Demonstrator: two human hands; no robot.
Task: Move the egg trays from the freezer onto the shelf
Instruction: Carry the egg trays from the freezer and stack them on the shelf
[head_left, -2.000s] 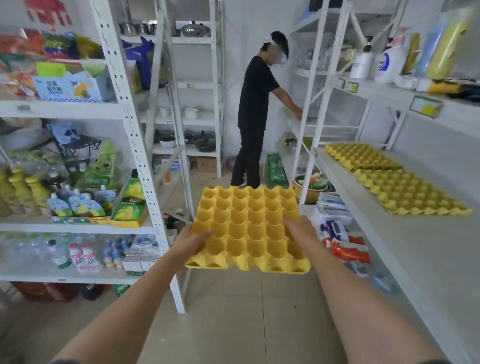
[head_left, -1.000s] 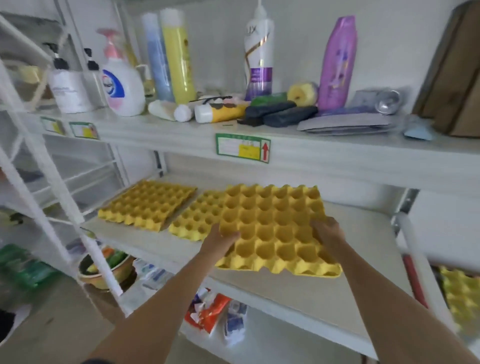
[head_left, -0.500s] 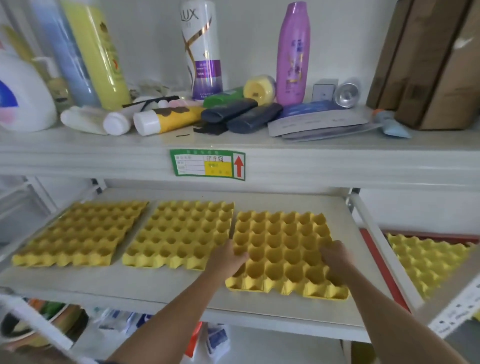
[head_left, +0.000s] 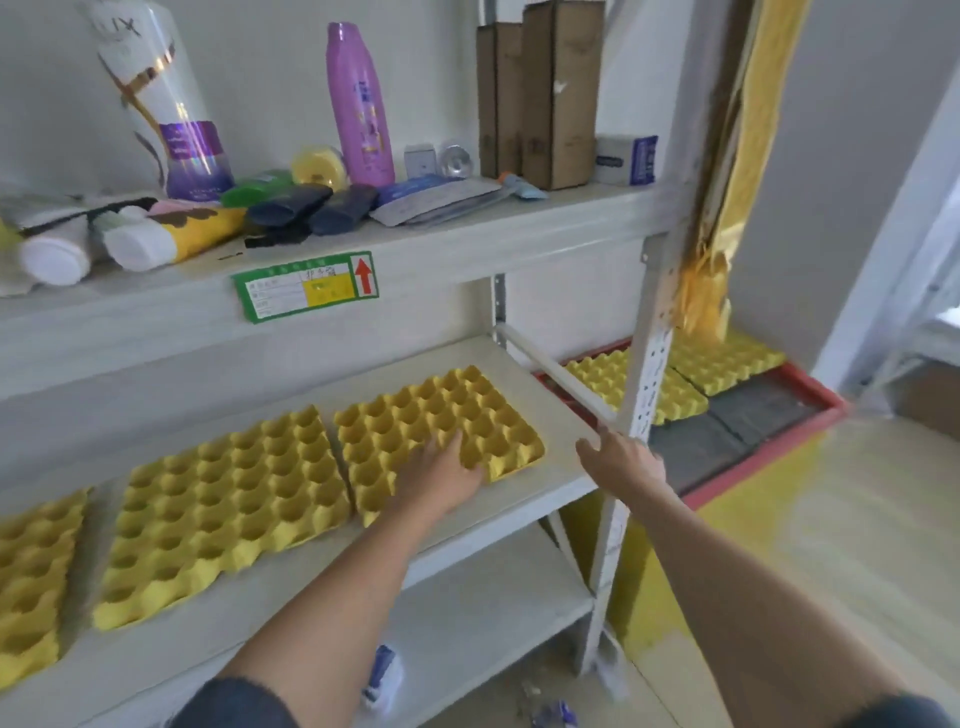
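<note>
Shelf stock, egg trays: three yellow trays in a row on the middle shelf (head_left: 558, 467).

Rightmost egg tray (head_left: 441, 421) lies flat near the shelf's right end, just beside the middle tray (head_left: 228, 509); the left tray (head_left: 31, 571) is cut off by the frame edge. Left hand (head_left: 441, 475) rests palm-down on the rightmost tray's front edge, fingers straight and together. Right hand (head_left: 621, 460) hovers off the tray by the shelf upright (head_left: 641, 395), fingers loosely spread, holding nothing. Two more yellow trays (head_left: 675, 384) sit on the red-rimmed freezer (head_left: 810, 384) beyond. Upper shelf: white bottle (head_left: 166, 104) reading "LUX", purple bottle (head_left: 361, 104), green-bordered shelf label (head_left: 306, 286) with red up-arrow, its text illegible.
</note>
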